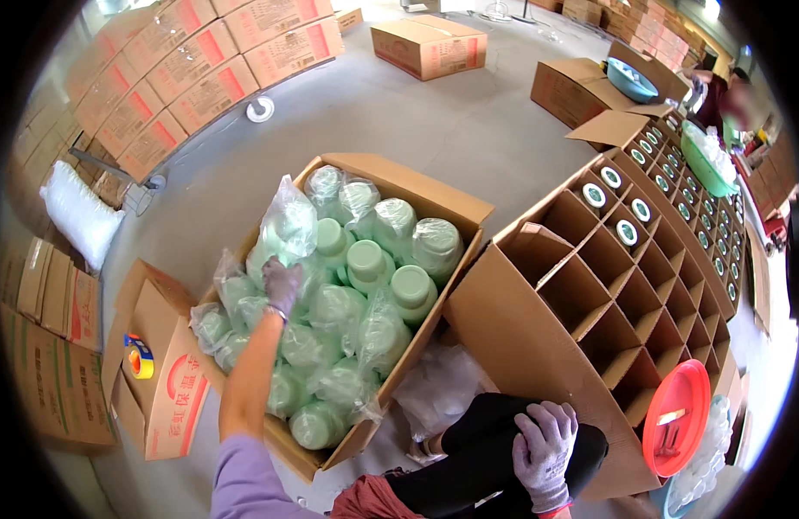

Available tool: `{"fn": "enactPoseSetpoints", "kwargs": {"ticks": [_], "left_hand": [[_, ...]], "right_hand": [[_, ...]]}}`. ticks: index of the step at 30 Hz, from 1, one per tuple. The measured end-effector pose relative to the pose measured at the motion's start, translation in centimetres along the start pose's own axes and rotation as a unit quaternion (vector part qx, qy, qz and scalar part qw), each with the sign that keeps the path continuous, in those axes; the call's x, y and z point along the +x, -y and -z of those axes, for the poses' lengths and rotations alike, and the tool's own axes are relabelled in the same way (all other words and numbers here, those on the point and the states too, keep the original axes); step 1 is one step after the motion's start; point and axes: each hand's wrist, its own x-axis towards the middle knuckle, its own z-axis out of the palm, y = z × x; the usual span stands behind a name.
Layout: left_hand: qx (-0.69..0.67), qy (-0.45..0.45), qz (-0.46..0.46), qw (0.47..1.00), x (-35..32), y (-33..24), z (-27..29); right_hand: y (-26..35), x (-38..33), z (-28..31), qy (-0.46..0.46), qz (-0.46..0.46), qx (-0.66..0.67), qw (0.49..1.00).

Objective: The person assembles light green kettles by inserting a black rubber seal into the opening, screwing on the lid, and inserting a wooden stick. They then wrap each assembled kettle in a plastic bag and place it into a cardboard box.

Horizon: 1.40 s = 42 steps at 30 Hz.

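My left hand (282, 285), in a pale purple glove, reaches into an open cardboard box (455, 199). Its fingers close on a light green bottle in a clear plastic bag (288, 227), which stands out above its neighbours; the fingertips are partly hidden. Around it, several pale green bottles (334, 309) fill the box, most wrapped in clear plastic. Three near the middle, one of them a bare green bottle (414, 290), show uncovered round tops. My right hand (546, 445), gloved in grey-purple, rests on my knee, fingers spread and holding nothing.
At the right stands a divided carton (581, 298), with a few white-lidded items (626, 232) in its cells and a red basin (676, 419) on its near corner. Tape (140, 357) lies on a carton at left. Stacked boxes (200, 82) stand behind; another person (728, 99) is far right.
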Motion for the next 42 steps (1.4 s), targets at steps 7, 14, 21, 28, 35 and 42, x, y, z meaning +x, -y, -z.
{"fn": "enactPoseSetpoints", "kwargs": {"ticks": [7,14,21,28,35,42], "left_hand": [[-0.147,0.212,-0.260,0.931,-12.8,-15.8,-1.8],[0.230,-0.045,-0.413,0.880,0.1,-16.8,2.9],[0.434,0.121,-0.241,0.860,8.0,-4.0,1.6],[0.215,-0.020,-0.032,0.976,8.2,2.4,-1.2],[0.243,0.153,0.025,0.957,7.1,-0.7,-1.0],[0.223,-0.035,0.002,0.974,7.6,4.5,0.3]], "right_hand": [[0.0,0.1,0.0,-0.003,0.012,0.004,1.000],[-0.3,-0.6,-0.2,-0.011,0.000,0.002,1.000],[0.2,0.4,0.9,-0.026,0.015,0.036,0.999],[0.2,0.5,0.8,-0.011,-0.001,0.024,1.000],[-0.2,0.6,0.9,-0.006,-0.010,0.025,1.000],[-0.3,0.5,0.9,0.000,-0.019,0.012,1.000]]}}
